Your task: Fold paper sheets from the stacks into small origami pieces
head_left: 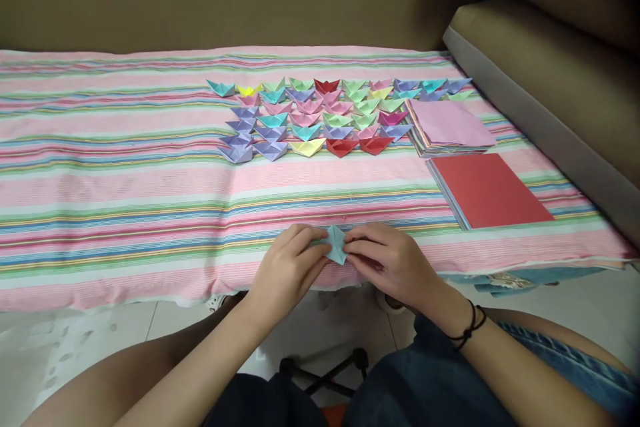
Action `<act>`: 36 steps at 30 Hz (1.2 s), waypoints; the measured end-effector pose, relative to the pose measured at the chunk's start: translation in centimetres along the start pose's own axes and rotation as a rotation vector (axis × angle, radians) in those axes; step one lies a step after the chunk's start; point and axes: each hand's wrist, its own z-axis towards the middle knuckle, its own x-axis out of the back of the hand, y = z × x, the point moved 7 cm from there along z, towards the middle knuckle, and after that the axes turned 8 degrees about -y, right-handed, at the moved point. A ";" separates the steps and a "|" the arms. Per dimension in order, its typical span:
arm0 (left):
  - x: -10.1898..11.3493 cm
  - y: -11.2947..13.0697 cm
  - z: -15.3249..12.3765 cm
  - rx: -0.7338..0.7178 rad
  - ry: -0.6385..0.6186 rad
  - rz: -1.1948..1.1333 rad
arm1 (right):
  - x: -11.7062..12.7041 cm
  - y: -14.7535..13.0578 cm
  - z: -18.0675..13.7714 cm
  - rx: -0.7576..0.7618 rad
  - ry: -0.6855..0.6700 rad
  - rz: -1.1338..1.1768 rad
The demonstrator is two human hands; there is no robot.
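Observation:
A small light-blue folded paper [335,244] lies at the near edge of the striped cloth, pinched from both sides. My left hand [290,265] grips its left part with curled fingers. My right hand [387,260] grips its right part, thumb and fingers pressed together; a black band circles that wrist. Further back on the cloth several folded paper boats [320,117] in many colours lie in rows.
Two stacks of square paper sit at the right: one topped by a pink sheet [450,125], one by a red sheet [487,188]. The striped pink cloth [115,187] covers a low surface. A brown sofa cushion [545,73] rises at the right. White tiled floor lies below.

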 end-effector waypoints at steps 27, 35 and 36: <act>0.1 -1.0 1.0 0.117 0.053 -0.167 | 0.0 1.4 1.0 -0.229 0.089 0.353; -0.1 -1.2 0.8 0.181 0.028 -0.150 | -0.6 1.6 1.7 -0.322 0.076 0.321; -0.1 -1.4 0.8 0.203 0.042 -0.168 | -0.6 1.7 1.8 -0.334 0.078 0.309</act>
